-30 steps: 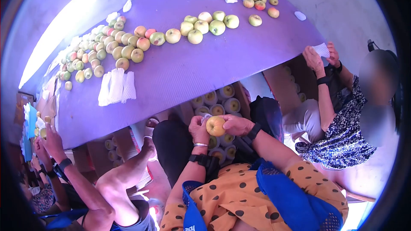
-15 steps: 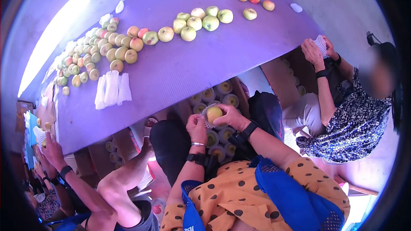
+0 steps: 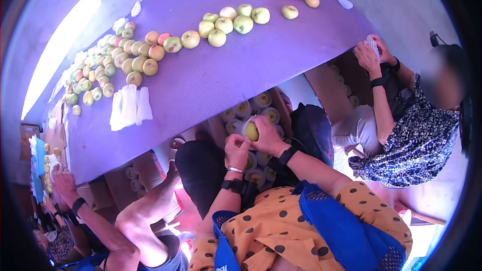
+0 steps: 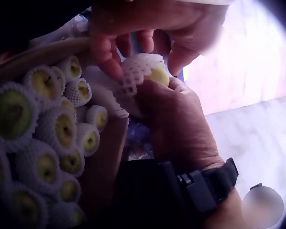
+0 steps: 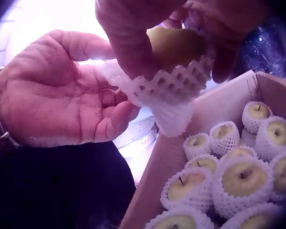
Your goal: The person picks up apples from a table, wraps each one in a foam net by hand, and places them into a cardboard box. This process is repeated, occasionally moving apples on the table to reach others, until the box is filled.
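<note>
Near the middle of the head view, the right hand (image 3: 268, 139) curls its fingers around a yellow-green apple (image 3: 252, 131) and grips it. The left hand (image 3: 237, 151) sits just below and to the left, and its fingers pinch the edge of the white foam net (image 5: 169, 93) that goes around the apple. In the right wrist view the net covers the lower part of the apple and its loose end hangs down, while the bare top of the apple shows between the fingers at the top middle of the frame. The apple is round, so I cannot tell which way its stem points. Right under the hands is a brown cardboard box (image 5: 181, 143). It holds many wrapped apples (image 5: 238, 179), each in its own white net, packed side by side with their stem ends facing up. Higher in the head view lies a big purple mat (image 3: 211, 80). A long line of loose apples (image 3: 150, 52) runs from its left side to the top, and some flat white nets (image 3: 129, 106) lie on its left part. Another person (image 3: 401, 120) sits at the right side.
</note>
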### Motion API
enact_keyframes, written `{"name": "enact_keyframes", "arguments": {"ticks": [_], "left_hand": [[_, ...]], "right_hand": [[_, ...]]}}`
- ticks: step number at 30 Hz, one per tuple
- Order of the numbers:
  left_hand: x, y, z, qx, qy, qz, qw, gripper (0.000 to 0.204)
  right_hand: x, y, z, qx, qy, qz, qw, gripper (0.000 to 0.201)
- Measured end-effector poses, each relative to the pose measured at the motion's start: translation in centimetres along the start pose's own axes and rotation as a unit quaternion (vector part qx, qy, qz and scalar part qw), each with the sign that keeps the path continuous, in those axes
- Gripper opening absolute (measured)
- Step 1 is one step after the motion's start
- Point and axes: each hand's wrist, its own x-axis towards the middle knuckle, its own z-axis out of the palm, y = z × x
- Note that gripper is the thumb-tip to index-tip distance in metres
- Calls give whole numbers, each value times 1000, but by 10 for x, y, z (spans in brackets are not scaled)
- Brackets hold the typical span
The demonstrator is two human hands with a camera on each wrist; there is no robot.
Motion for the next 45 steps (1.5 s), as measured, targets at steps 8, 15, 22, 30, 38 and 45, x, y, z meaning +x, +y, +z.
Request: {"name": "enact_keyframes", "arguments": {"ticks": [8, 15, 22, 30, 38, 45], "left_hand": [[4, 11, -5, 56, -25, -19, 998, 34], [2, 25, -7, -304, 21, -174, 937, 40], [-1, 25, -6, -281, 15, -154, 947, 34], [-1, 28, -4, -291, 52, -127, 947, 36], [0, 23, -10, -346, -62, -115, 929, 47], [-4, 28, -6, -349, -12, -156, 924, 47]], "right_hand": [[2, -8, -10, 10, -48, -156, 986, 55], [-2, 21, 3, 326, -37, 132, 935, 41], [-3, 31, 9, 316, -49, 198, 927, 16], [3, -5, -11, 474, -65, 206, 854, 13], [-6, 10, -3, 280, -70, 70, 955, 20], [3, 18, -8, 314, 79, 124, 938, 29]]}}
